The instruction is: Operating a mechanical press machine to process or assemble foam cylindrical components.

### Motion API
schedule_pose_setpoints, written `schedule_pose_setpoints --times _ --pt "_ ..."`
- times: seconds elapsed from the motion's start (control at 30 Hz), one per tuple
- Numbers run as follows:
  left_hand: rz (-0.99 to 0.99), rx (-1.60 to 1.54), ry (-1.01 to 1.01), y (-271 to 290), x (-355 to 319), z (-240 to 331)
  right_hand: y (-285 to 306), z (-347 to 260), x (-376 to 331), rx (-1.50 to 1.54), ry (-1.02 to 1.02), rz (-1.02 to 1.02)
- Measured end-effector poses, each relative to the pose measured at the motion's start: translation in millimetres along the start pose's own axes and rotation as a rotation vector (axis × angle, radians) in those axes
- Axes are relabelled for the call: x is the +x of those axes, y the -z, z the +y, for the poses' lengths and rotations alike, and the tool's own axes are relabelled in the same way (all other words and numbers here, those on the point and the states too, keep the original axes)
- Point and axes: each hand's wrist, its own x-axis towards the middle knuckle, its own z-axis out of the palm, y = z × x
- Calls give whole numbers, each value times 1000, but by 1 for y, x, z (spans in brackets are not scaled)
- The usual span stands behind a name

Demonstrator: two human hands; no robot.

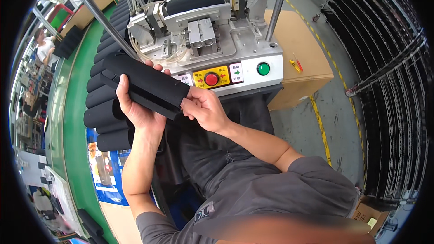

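Note:
A black tube-shaped cover (151, 82) with a lengthwise slit lies slanted across my left hand (143, 114). My left thumb presses its near side, and the fingers wrap round behind it. My right hand (205, 110) is closed at the tube's right end, its fingertips gripping the rim and partly hidden there. Just beyond stands a metal bench machine (201, 36), apart from both hands. Another black tube (195, 2) is seated in the machine's upper cradle.
On the machine's front are a red button (211, 79) and a green button (263, 68). Stacked black tubes (107, 112) line the left. A cardboard box (307, 81) with hand tools (296, 64) stands right, before wire racks (384, 90). A person (45, 49) works far left.

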Motion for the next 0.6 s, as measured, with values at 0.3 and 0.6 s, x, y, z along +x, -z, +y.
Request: schedule_pose_setpoints --times 0.3,0.6 --pt "134 25 -52 9 15 17 2 -11 36 -686 581 117" --pt "77 -79 -35 23 19 22 -4 13 21 327 -88 -170"
